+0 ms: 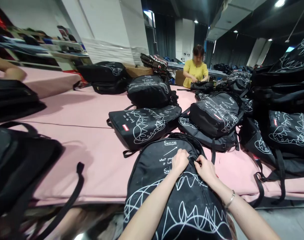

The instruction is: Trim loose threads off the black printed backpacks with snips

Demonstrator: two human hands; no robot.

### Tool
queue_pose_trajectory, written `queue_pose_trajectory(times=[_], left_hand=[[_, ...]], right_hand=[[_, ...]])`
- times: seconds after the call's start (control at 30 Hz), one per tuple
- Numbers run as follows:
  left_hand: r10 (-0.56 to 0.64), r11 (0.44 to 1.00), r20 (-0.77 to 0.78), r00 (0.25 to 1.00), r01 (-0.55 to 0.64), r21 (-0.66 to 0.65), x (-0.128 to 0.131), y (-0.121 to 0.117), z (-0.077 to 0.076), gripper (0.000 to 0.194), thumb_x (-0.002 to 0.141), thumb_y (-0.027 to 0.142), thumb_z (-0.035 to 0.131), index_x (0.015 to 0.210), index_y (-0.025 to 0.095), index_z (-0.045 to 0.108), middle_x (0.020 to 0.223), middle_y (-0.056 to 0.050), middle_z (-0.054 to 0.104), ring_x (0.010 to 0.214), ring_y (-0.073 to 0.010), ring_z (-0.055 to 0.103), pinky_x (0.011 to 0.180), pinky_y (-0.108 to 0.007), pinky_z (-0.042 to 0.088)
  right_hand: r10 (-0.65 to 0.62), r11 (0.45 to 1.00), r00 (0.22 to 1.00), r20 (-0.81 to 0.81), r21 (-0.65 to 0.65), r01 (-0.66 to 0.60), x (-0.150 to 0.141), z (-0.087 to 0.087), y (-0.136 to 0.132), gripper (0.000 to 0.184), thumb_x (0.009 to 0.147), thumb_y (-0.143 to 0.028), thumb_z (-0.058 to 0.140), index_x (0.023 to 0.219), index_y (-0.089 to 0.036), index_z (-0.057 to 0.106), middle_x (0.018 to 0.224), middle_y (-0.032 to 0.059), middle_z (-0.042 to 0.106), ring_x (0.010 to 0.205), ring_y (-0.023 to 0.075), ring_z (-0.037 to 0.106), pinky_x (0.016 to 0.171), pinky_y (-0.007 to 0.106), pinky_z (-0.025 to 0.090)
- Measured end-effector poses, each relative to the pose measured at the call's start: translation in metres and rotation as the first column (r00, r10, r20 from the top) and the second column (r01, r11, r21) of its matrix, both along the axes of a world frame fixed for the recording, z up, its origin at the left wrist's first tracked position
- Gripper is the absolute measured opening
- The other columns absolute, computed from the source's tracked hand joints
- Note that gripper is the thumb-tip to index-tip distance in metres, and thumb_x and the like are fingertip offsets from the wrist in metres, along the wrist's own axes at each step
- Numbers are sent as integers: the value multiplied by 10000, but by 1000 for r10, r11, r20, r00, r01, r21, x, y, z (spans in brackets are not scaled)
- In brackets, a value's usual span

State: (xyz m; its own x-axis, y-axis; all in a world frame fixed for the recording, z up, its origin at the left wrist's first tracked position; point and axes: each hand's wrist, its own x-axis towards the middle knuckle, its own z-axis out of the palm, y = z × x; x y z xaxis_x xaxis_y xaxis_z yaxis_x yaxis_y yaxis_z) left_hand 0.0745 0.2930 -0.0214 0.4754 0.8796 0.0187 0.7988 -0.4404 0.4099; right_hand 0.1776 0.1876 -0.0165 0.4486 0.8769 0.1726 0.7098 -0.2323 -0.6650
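Left hand [180,161] and right hand [204,167] pinch front backpack [152,166] near edge, pink table [102,153] leftward.

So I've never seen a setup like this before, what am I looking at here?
There's no machine: this single picture comes from a camera worn on a person's head, looking forward and down at their bare hands. Black backpacks, several with white scribbles, lie on a pink-covered table. The left hand and right hand grip the nearest backpack at its upper right, close together; exactly what the fingertips pinch is too small to tell. Across the table, another person in yellow has their hands at a dark bag.
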Motion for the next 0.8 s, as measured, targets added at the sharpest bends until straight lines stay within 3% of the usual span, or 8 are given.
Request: queue_pose_trajectory(times=[0.17, 0.4, 0.63, 0.73, 0.8], left_hand=[[34, 999, 57, 998, -32, -39, -2, 5, -1, 235, 876, 276, 347, 838, 175, 556, 933, -63, 557, 865, -180, 567, 691, -270, 409], [10, 1000, 107, 994, -9, -10, -3, 0, 1, 220, 879, 280, 357, 867, 183, 554, 943, -56, 533, 824, -178, 564, 680, -278, 398], [12, 999, 178, 984, -18, 33, -6, -9, 8, 268, 906, 255, 284, 930, 154, 531, 1002, -82, 489, 803, -178, 559, 675, -287, 391], [31, 999, 242, 970, -37, 23, -7, -17, 24, 284, 912, 241, 259, 924, 137, 523, 986, -93, 492, 828, -178, 548, 699, -285, 399], [-42, 999, 287, 957, 35, 28, -14, -32, 38, 239, 899, 223, 308, 884, 145, 534, 962, -74, 512, 847, -158, 540, 733, -260, 404]], right_hand=[[46, 996, 988, 146, -84, -34, -2, 5, 1, 179, 832, -339, 461, 909, -207, 556, 724, 24, 619, 669, 163, 576, 563, 233, 290], [73, 994, 971, 228, -100, -52, -3, 5, 9, 228, 829, -362, 478, 959, -198, 569, 779, 43, 637, 655, 173, 576, 552, 248, 277], [94, 995, 987, 134, -39, -89, -1, 1, 10, 193, 849, -326, 427, 854, -203, 574, 742, 21, 626, 632, 154, 564, 583, 240, 336], [84, 994, 996, -15, 67, -83, 2, -2, 4, 231, 829, -391, 459, 824, -190, 574, 733, 22, 620, 642, 159, 562, 615, 251, 377], [81, 984, 981, -174, 168, -52, 8, -5, -7, 294, 809, -450, 484, 861, -174, 569, 826, 47, 631, 743, 179, 580, 679, 268, 418]])
